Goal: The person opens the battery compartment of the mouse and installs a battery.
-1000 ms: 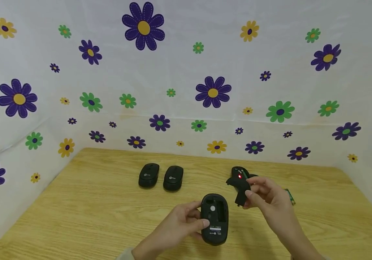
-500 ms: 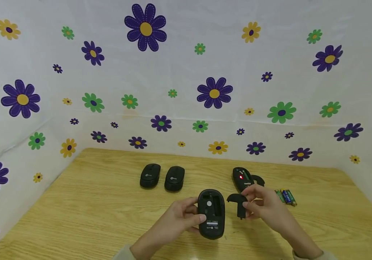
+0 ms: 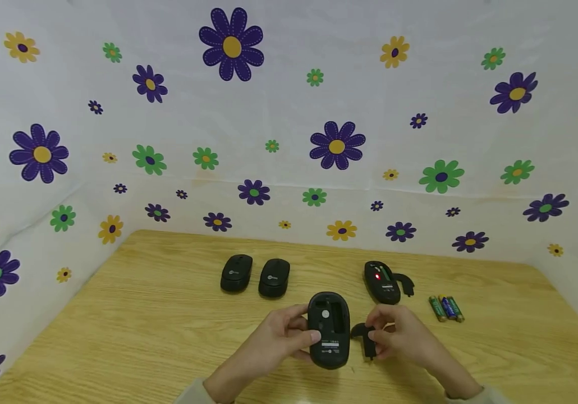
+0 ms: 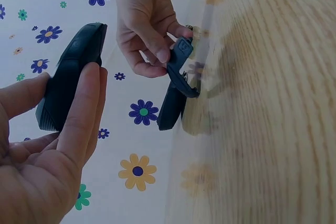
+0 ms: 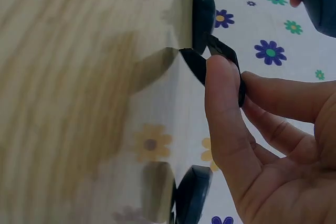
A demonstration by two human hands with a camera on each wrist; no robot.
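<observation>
Black plastic fills the work: farthest left, a pair of mice (image 3: 236, 273) sits on the table (image 3: 142, 314), at 10 o'clock from the held mouse. Next, the left hand (image 3: 275, 340) grips that held mouse (image 3: 331, 330) between thumb and fingers, underside to the head camera, its bay (image 3: 340, 317) dark with no battery to be seen. Just beside it, at 3 o'clock, is the cover (image 3: 368, 347), pinched by thumb and fingertips of the right hand (image 3: 400, 335). The cover has just dropped from in front of the lit mouse (image 3: 385, 287) to level with the held mouse; they are near but apart, so the work seems to centre on these two, the bay uncovered. The lit mouse is at 2 o'clock, a spare cover (image 3: 405, 280) at its right edge. The batteries (image 3: 446, 308), at nearly 3 o'clock, now show whole

The head view alone shows the red light (image 3: 377, 276); the left wrist view adds the held mouse edge-on, thumb and fingers on opposite sides; the right wrist view shows the cover's shadow, the cover seemingly clear of the wood
</observation>
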